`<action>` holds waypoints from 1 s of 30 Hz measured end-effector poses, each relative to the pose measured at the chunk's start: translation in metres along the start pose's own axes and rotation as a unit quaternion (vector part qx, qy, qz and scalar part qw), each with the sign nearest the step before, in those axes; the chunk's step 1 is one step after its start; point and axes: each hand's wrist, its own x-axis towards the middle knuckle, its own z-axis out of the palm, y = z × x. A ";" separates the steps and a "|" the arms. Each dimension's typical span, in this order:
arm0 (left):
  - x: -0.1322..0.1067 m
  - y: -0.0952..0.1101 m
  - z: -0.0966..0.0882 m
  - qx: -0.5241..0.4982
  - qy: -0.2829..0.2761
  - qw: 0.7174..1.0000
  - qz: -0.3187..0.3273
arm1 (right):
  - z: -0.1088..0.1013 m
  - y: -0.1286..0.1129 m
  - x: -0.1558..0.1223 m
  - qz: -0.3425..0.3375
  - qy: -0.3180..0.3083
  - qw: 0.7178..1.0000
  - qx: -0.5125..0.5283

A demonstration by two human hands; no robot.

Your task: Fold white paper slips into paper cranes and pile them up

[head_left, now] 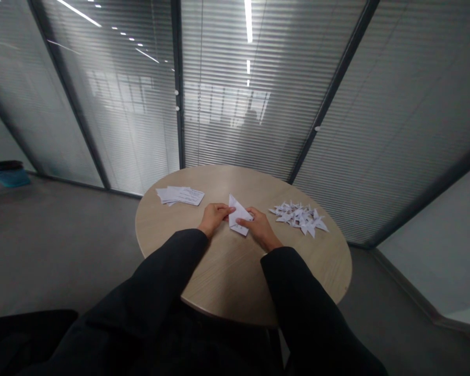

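Glass partitions with horizontal blinds [235, 104] rise beyond the far edge of the round wood-grain tabletop [227, 277], and a grey floor [62, 245] spreads around it. Well to the left of the tabletop, by the foot of the partitions, sits a blue object [8, 178], too dim and distant to identify. The person's black sleeves [156, 282] reach in over the near edge of the tabletop. Toward the far left of the tabletop lies a loose stack of printed white paper sheets [180, 196], and toward its right side sits a heap of small white origami cranes [300, 218]. Near the middle of the tabletop, between the stack and the heap, a folded white paper triangle [239, 215] lies with one point aimed at the far edge. The left hand [215, 218] holds it in a narrow grip, fingertips pressed to its left edge. The right hand [259, 227] also keeps a narrow grip on it, fingers lying across its right side
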 end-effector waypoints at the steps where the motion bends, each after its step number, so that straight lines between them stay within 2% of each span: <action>1: 0.000 0.000 0.000 0.010 0.005 1.000 0.004 | 0.000 -0.001 0.000 0.002 -0.001 1.000 -0.002; 6: 0.001 -0.001 0.001 0.006 0.001 1.000 0.006 | -0.001 -0.003 0.000 0.003 0.004 1.000 -0.004; 10: -0.003 -0.001 0.002 -0.014 -0.067 0.998 -0.015 | -0.002 -0.004 -0.001 0.002 0.021 1.000 -0.004; 12: -0.005 0.000 0.002 0.001 -0.083 0.996 -0.014 | -0.002 -0.004 -0.001 0.006 0.028 1.000 0.000; 22: 0.003 -0.009 -0.002 0.064 -0.053 0.996 0.032 | 0.001 -0.006 -0.001 0.002 0.020 1.000 0.018; 26: 0.000 -0.005 0.001 0.035 -0.067 0.997 0.009 | 0.000 -0.006 -0.001 -0.009 0.038 0.999 0.015; 30: -0.006 0.000 0.004 0.005 -0.112 0.993 -0.032 | -0.002 -0.005 0.000 -0.026 0.076 0.997 0.005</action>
